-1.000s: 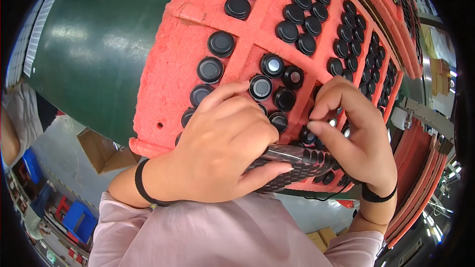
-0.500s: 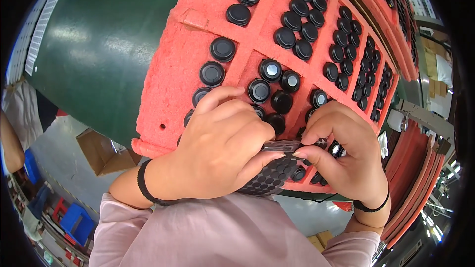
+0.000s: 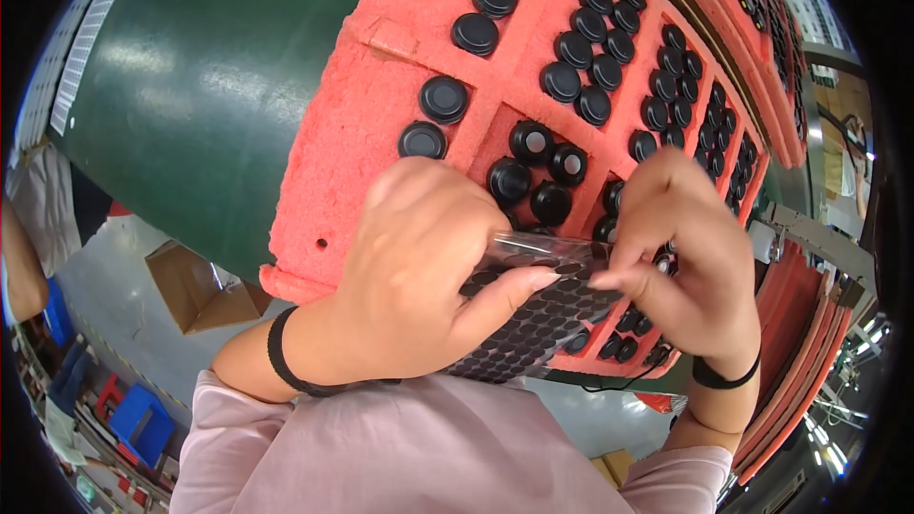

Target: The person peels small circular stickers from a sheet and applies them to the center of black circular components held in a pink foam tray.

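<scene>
Below the tray's near compartments, a clear plastic sheet with rows of black round stickers (image 3: 533, 320) hangs tilted toward my body. My left hand (image 3: 419, 252) grips its upper edge, the thumb lying over the front. Close to the sheet's upper right corner is my right hand (image 3: 681, 262), thumb and forefinger pinched together. Whatever sits between those fingertips is too small and blurred to name. Beyond both hands lies a pink foam tray (image 3: 328, 200) holding black round parts (image 3: 509, 180) in its compartments. Some, such as one black part (image 3: 532, 143), show a pale round centre.
A green work surface (image 3: 205, 67) extends to the left of the tray. More pink foam trays (image 3: 795, 324) are stacked at the right, beside a metal bracket (image 3: 819, 236). An open cardboard box (image 3: 205, 290) stands on the floor at left, and another person's arm (image 3: 24, 266) shows at the far left.
The sheet's top has straightened out and now shows more stickers. My right hand has moved slightly right, away from the left thumb. The tray appears shifted a little right in view.
</scene>
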`<state>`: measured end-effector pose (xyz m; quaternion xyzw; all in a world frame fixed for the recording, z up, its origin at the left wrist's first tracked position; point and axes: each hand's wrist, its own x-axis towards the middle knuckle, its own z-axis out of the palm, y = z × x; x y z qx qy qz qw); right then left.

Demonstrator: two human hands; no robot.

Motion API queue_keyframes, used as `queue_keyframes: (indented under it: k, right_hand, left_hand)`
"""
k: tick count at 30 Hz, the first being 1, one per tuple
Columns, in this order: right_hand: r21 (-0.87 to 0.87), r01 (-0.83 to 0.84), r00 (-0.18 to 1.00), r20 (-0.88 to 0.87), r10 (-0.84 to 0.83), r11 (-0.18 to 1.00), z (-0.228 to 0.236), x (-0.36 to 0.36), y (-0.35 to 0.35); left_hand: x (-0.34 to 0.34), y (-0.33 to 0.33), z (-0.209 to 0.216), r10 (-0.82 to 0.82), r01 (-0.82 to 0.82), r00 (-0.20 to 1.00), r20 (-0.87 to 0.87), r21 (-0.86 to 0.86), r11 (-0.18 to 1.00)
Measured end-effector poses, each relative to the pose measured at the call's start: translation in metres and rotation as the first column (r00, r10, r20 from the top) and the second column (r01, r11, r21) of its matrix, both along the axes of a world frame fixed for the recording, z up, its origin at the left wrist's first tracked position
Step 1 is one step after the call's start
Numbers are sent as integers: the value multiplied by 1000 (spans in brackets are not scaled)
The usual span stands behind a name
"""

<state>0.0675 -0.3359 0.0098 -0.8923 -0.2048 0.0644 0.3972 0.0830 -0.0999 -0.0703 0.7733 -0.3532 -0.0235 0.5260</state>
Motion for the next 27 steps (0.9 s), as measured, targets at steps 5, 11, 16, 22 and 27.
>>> queue_keyframes:
  k: [5,11,16,22,27]
  right_hand:
    - [32,134,970,-209,-125,990,-12,23,5]
    - [-61,189,923,-329,-199,980,-34,40,5]
    - [-113,176,920,-334,-204,978,-35,42,8]
    - [-171,159,935,-291,-204,972,-36,42,9]
    - [-159,161,948,-248,-198,974,-41,40,9]
  left_hand:
    - [5,-4,5,-44,45,998,41,-9,999]
    - [1,-8,5,-84,80,996,18,154,985]
    - [2,-9,6,-98,96,995,2,201,975]
    - [2,-10,6,-94,91,996,3,217,972]
    - [2,-11,5,-86,83,996,3,215,973]
